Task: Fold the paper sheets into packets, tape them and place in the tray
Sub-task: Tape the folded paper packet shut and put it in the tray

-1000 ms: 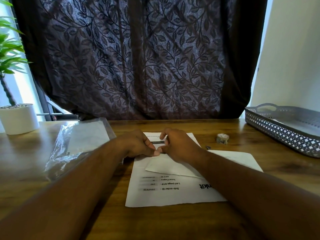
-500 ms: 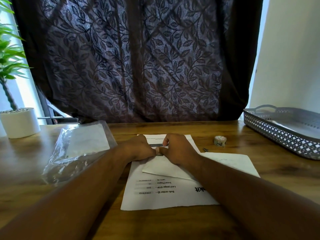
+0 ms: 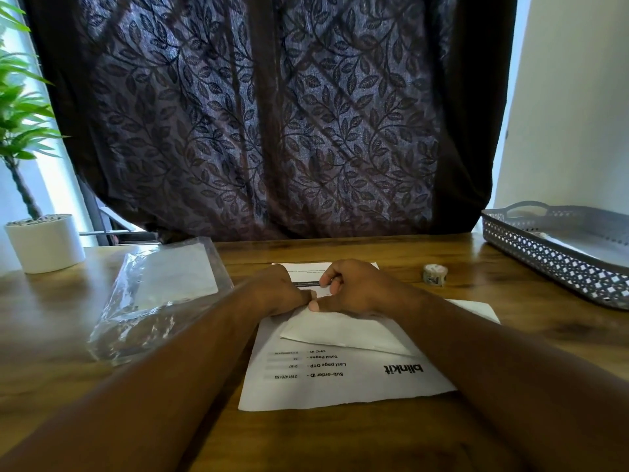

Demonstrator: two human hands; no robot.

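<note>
Hands together mid-tabletop [image 3: 391, 247]: left hand [image 3: 279, 290] and right hand [image 3: 357, 287] each pinch the folded paper [image 3: 343, 332], which lies on a printed sheet [image 3: 340, 383]. Tape roll [image 3: 434, 274] beside; tray [image 3: 558, 257] far right.

Dim, backlit through the curtain [image 3: 265, 114]; wide-angle bending, forearms blurred.

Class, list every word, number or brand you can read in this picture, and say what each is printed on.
All stand upside down on the printed sheet:
"blinkit"
"Sub-order ID - 219147815"; the last digit is unclear
"Last page OTP - 2107"
"Total Pages -"; number blurred
"UPC ID -"; number blurred
Print by the hands: too small to read.
Tape roll: pattern unreadable.
</note>
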